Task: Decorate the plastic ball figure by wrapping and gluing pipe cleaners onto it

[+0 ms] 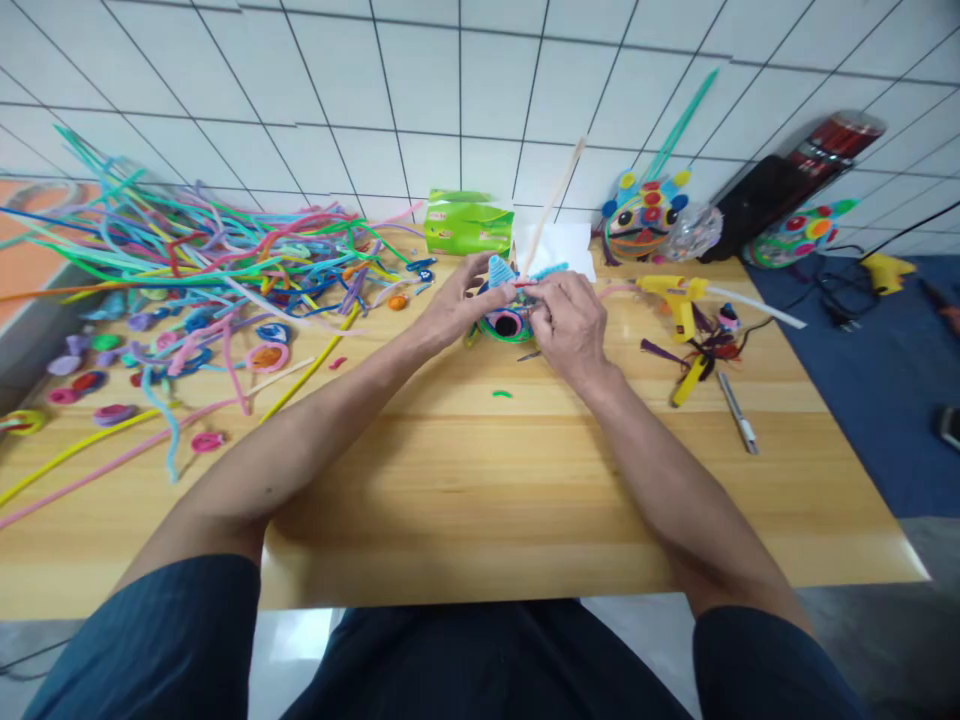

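Observation:
A small colourful pipe-cleaner figure [505,325] with a black eye ringed in pink and green stands at the back middle of the table. A light-blue coiled cone [501,270] tops it. My left hand [461,305] is closed around its left side, the thumb reaching over the top. My right hand [571,325] is closed at the figure's right side, fingertips pinched by a short red pipe-cleaner piece [525,284], which lies between both hands' fingertips. A pale stick-like strand [553,210] rises behind. Fingers hide much of the figure.
Left lies a heap of pipe cleaners [225,250] with coiled pieces. Behind are a green packet [466,222] and white paper [566,245]. Right are a finished mask-like figure [641,215], yellow glue gun [679,300], tassel, pen [738,412] and dark red-topped bottle [795,180].

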### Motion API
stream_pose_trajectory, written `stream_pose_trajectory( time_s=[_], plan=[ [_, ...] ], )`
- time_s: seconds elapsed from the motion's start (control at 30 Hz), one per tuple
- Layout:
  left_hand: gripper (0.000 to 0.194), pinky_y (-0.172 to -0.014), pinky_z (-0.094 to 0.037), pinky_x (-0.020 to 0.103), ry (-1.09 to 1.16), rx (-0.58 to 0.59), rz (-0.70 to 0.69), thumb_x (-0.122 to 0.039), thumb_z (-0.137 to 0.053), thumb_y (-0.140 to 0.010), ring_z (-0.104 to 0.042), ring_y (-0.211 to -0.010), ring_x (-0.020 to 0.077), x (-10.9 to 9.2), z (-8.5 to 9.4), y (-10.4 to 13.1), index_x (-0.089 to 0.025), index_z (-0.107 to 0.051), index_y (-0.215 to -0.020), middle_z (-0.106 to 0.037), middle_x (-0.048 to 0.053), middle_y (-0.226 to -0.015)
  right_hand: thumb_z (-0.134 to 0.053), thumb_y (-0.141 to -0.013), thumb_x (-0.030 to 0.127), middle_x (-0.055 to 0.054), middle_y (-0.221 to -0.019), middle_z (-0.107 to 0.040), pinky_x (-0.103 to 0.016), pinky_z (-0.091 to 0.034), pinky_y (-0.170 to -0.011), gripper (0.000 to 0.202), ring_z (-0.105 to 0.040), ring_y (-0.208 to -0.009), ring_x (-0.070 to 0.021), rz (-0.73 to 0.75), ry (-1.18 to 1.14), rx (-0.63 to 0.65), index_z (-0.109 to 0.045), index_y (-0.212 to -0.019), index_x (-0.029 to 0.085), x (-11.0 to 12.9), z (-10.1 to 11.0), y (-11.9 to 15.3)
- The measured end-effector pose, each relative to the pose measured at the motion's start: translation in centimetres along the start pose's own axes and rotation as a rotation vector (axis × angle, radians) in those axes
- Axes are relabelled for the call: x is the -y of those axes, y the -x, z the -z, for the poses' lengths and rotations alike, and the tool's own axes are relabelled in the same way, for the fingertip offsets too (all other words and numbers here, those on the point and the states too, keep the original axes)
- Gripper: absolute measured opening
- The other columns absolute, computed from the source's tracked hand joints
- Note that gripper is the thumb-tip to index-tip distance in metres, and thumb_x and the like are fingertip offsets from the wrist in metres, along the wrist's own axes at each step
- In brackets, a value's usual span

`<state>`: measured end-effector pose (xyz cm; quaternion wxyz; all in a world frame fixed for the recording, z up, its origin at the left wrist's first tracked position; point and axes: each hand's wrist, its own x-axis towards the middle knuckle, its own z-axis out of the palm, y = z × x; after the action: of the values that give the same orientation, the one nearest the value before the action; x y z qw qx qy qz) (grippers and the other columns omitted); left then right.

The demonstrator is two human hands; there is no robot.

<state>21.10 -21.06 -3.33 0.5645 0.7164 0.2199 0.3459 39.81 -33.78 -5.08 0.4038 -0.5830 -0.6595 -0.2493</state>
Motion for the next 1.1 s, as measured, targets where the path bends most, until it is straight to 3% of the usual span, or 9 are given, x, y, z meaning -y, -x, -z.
stream_pose_trajectory(
  time_s=[0.1, 0.2, 0.53, 0.7, 0.87, 1.1],
  plan=[
    [0.061, -0.121, -0.056, 0.050, 0.086, 0.075, 0.033, -0.056, -0.087, -0.087, -0.074, -0.131, 0.0337, 0.0, -1.3, -0.6, -0.020, -0.073, -0.135, -0.082, 0.009, -0.132, -0.057, -0.099, 0.006, -0.008, -0.107, -0.080, -0.047, -0.064, -0.092, 0.035, -0.073, -0.101, -0.0288, 0.014, -0.029, 0.004, -0.080, -0.115, 0.028, 0.3, 0.1, -0.1],
    [0.052, -0.114, -0.058, 0.048, 0.106, 0.045, 0.075, -0.053, -0.085, -0.087, -0.076, -0.118, 0.0309, -0.1, -1.4, -0.5, -0.018, -0.076, -0.124, -0.084, 0.007, -0.119, -0.058, -0.101, 0.007, -0.007, -0.109, -0.080, -0.045, -0.064, -0.094, 0.036, -0.075, -0.104, -0.0277, -0.004, -0.091, 0.006, -0.080, -0.118, 0.029, 0.1, 0.4, -0.2],
    [0.061, -0.115, -0.059, 0.047, 0.159, -0.017, 0.142, -0.053, -0.085, -0.086, -0.076, -0.124, 0.0313, -0.1, -1.6, 1.0, -0.019, -0.071, -0.134, -0.083, 0.009, -0.133, -0.061, -0.102, 0.005, -0.005, -0.104, -0.081, -0.040, -0.064, -0.088, 0.033, -0.077, -0.098, -0.0244, -0.006, -0.152, -0.003, -0.082, -0.111, 0.029, -1.0, 0.8, 0.0],
    [0.064, -0.114, -0.060, 0.049, 0.165, -0.035, 0.159, -0.053, -0.085, -0.085, -0.076, -0.122, 0.0316, -0.1, -1.9, 1.0, -0.018, -0.071, -0.135, -0.083, 0.009, -0.130, -0.061, -0.102, 0.008, -0.005, -0.103, -0.081, -0.040, -0.063, -0.089, 0.028, -0.077, -0.098, -0.0239, -0.049, -0.185, 0.026, -0.080, -0.108, 0.027, -0.8, 0.9, -0.1],
    [0.062, -0.110, -0.062, 0.048, 0.155, -0.055, 0.159, -0.054, -0.085, -0.084, -0.077, -0.118, 0.0311, 0.0, -1.9, 1.0, -0.019, -0.073, -0.133, -0.084, 0.008, -0.126, -0.064, -0.099, 0.016, -0.003, -0.090, -0.078, -0.037, -0.059, -0.080, 0.013, -0.071, -0.082, -0.0205, -0.207, -0.272, 0.002, -0.072, -0.095, 0.025, -0.1, 1.1, -0.6],
    [0.060, -0.105, -0.063, 0.045, 0.124, -0.064, 0.162, -0.054, -0.085, -0.081, -0.077, -0.114, 0.0294, -0.2, -1.8, 0.9, -0.020, -0.073, -0.130, -0.084, 0.006, -0.120, -0.073, -0.091, 0.031, 0.003, -0.077, -0.068, -0.035, -0.054, -0.073, 0.011, -0.062, -0.072, -0.0178, -0.659, -0.516, 0.095, -0.064, -0.088, 0.027, 0.3, 0.8, -1.1]
  ],
)
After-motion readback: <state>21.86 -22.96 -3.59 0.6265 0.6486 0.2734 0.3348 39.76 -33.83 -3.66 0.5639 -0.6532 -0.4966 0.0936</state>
